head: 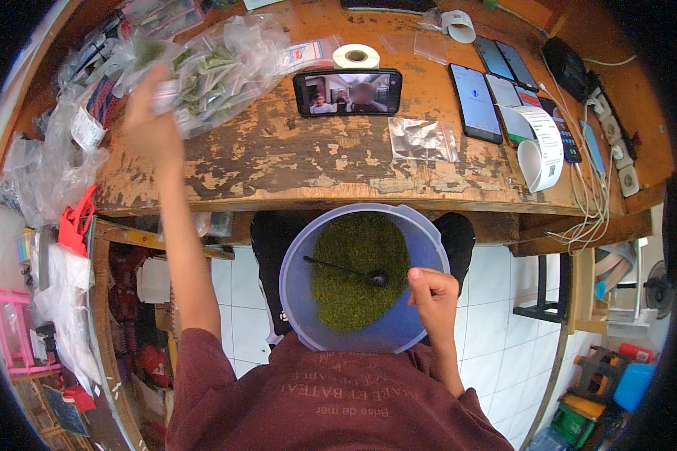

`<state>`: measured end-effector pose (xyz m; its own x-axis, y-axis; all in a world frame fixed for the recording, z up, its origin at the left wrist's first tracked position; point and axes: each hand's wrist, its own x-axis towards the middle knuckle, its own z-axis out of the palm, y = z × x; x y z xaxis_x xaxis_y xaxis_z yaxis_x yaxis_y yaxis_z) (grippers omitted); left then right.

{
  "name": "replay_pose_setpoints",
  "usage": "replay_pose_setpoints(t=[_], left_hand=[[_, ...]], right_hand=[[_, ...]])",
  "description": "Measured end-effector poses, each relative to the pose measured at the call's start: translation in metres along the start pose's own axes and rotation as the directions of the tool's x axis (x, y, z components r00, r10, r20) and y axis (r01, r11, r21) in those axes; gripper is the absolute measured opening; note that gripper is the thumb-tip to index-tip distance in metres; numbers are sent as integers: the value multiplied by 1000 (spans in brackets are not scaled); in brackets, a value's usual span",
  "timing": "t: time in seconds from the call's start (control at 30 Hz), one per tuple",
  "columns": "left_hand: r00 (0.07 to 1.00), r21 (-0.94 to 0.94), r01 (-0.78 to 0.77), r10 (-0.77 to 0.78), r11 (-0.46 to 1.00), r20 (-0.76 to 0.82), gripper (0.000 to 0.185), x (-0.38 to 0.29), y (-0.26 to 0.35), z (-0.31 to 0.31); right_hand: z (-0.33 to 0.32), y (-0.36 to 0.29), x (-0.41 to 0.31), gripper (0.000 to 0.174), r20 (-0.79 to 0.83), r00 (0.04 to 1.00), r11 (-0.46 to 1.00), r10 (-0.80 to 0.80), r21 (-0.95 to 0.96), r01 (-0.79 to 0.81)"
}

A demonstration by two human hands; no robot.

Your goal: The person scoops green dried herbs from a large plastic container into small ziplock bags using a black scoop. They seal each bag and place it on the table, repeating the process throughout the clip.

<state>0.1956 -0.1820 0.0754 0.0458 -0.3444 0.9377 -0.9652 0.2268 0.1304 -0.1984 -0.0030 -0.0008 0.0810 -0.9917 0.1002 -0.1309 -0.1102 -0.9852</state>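
Observation:
My left hand [152, 124], blurred, reaches over the table's left side and grips a small plastic bag [146, 52] with green contents. Beside it, more small bags with green contents [206, 84] lie in a large clear plastic bag [259, 42]. My right hand [435, 290] is curled with no object visible in it, over the right rim of a translucent plastic tub [286, 282]. Between my legs, the tub holds a heap of dry green flakes [350, 304]. A black long-handled spoon [379, 277] lies on the flakes. An empty-looking zip bag [423, 139] lies on the table.
The worn wooden table [293, 175] bears a propped phone [347, 93], a label roll [356, 56], several phones [475, 104] and a curled paper strip [541, 152] at right. White cables [592, 217] hang over its edge near a power strip [612, 129]. Crumpled plastic bags [51, 175] crowd the left side.

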Motion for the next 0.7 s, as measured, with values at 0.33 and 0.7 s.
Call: replay_pose_setpoints(t=[0.33,0.7], left_hand=[[961,302,-21,-63,953,268,56,-41,2,70],[977,328,-106,36,939,211,41,-47,-2,71]], right_hand=[[81,-52,61,20,618,622,817,-482,59,574],[212,-75,74,23,722,308,684,-619,304,663]])
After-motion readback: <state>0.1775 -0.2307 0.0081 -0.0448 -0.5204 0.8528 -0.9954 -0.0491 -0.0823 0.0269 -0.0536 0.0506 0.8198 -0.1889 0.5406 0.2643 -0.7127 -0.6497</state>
